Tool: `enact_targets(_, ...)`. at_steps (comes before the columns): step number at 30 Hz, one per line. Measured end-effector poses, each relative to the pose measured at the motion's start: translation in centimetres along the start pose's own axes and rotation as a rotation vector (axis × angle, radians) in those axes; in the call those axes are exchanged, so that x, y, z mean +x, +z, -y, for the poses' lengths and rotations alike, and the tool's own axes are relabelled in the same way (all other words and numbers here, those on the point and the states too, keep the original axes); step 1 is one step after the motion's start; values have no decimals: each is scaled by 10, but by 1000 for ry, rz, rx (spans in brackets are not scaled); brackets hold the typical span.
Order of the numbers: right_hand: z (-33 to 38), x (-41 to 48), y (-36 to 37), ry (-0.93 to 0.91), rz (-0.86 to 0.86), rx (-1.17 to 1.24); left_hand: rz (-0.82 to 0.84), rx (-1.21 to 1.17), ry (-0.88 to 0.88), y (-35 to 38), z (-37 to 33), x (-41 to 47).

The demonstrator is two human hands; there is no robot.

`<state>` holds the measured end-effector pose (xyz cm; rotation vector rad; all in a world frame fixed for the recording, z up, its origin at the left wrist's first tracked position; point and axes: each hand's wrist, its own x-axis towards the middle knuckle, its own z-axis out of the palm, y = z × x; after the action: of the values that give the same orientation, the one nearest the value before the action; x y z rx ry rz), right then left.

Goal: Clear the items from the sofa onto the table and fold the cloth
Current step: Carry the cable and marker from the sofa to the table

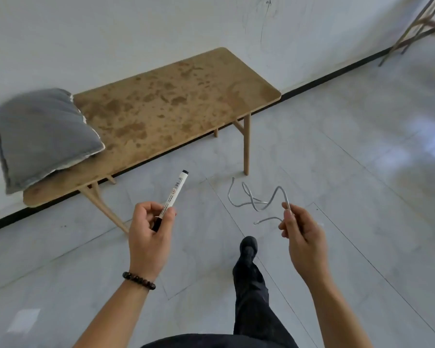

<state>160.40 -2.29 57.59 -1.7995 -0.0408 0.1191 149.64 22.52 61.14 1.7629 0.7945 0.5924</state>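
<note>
Both hands loaded, facing wooden table [176, 101].
Left hand [148, 237] pinches marker [173, 197]; right hand [303, 237] pinches grey cable [256, 202]. Folded grey cloth [43, 136] on table's left end.

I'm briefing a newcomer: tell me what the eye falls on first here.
First come the two hands in the foreground: the left hand holds a white marker pointing up, and the right hand pinches a thin grey cable that trails in loops. Behind them a stained wooden table stands against the white wall, with a grey padded cloth on its left end.
</note>
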Motion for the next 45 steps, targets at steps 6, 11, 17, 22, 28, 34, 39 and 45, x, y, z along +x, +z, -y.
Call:
enact_targets(6,15,188,34,-34,58,90,-73,-12,-41,98,-26,134)
enact_targets(11,86,336,57,-117,125,111,-139,-27,20,160,-93,240)
enact_targets(17,126,480,97,-172,169,174,-197,-109,16,223,-116,353)
enact_targets(22,125,595,141,-171,207,125,-181,-90,-42,279,-102,456)
enact_targets(28,141,726,190,-133,321,54,-189,-89,-116,343,-108,583)
enact_targets(34,151,839,237,-94,420,-55,-162,-33,-200,404,-110,681)
enact_targets(39,157,929,293,-66,527,109,-221,55,-276,446,-96,738)
enact_targets(45,109,1028,368,446,573,420,-365,115,-374,484,-69,774)
